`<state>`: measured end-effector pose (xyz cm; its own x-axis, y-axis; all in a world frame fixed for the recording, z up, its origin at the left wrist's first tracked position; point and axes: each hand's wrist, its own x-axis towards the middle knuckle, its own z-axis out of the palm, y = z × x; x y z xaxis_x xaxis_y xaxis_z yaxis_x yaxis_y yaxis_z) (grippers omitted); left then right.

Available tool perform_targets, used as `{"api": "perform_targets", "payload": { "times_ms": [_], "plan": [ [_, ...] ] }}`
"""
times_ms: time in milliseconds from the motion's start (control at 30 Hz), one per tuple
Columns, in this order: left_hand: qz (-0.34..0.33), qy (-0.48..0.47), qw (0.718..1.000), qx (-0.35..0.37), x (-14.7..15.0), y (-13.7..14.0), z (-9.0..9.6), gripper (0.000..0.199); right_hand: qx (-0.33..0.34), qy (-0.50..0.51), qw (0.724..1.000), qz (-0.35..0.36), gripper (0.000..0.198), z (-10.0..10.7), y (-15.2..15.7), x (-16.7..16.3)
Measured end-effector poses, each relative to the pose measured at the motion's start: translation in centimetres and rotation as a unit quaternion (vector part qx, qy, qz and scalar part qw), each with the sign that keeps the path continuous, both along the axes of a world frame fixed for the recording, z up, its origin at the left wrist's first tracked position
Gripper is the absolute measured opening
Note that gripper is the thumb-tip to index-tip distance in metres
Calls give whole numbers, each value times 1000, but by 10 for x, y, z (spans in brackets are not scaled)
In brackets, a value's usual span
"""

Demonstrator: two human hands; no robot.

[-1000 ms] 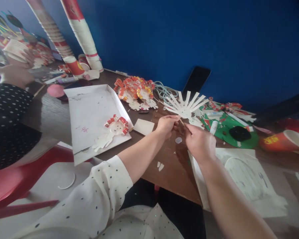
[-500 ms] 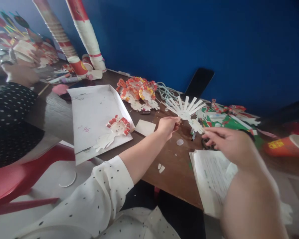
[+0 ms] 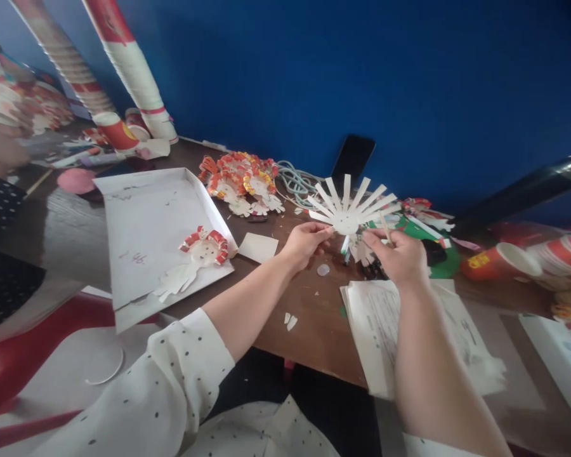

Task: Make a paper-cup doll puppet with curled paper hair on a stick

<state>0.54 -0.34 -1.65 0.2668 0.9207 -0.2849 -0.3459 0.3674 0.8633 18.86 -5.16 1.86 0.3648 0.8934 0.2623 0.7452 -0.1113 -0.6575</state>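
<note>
A white paper-cup doll with strips fanned out like rays and small dots on its round middle is held up over the table. My left hand pinches its left edge between thumb and fingers. At its right edge my right hand is closed on the doll, with a thin stick showing by the fingers. Below the round part hangs a shadowed, cut paper piece. A finished-looking doll with red curled strips lies on the white box lid to the left.
Several curled red and yellow paper dolls are heaped by the wall. A black phone leans there. Papers lie front right, beside paper cups. Paper scraps dot the brown table. A co-worker's dotted sleeve is at left.
The doll has turned so its round middle faces me with strips pointing up. My right hand has moved from the doll's lower end to its right edge. The view has swung right.
</note>
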Motion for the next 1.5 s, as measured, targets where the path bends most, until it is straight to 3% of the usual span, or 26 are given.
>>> {"api": "perform_targets", "payload": {
  "times_ms": [300,600,733,1033,1233,1400,1500],
  "plan": [
    [-46,67,996,-21,-1,-5,1,10,-40,98,993,53,30,-14,8,7],
    [-92,165,982,-30,-8,-9,4,24,-62,87,993,46,35,-15,9,9],
    [-136,155,978,-32,-19,-5,9,24,-60,44,997,38,32,-19,11,9],
    [4,122,987,-101,-30,12,16,18,-51,12,997,55,32,-22,15,15],
    [29,120,988,-89,-31,14,12,21,-45,-25,999,12,34,-19,17,9],
    [43,119,986,-108,-27,15,6,17,-36,-91,994,-46,49,-6,12,1],
    [33,124,985,-116,-24,13,7,16,-21,-53,998,-41,47,5,4,-13]
  ]
}}
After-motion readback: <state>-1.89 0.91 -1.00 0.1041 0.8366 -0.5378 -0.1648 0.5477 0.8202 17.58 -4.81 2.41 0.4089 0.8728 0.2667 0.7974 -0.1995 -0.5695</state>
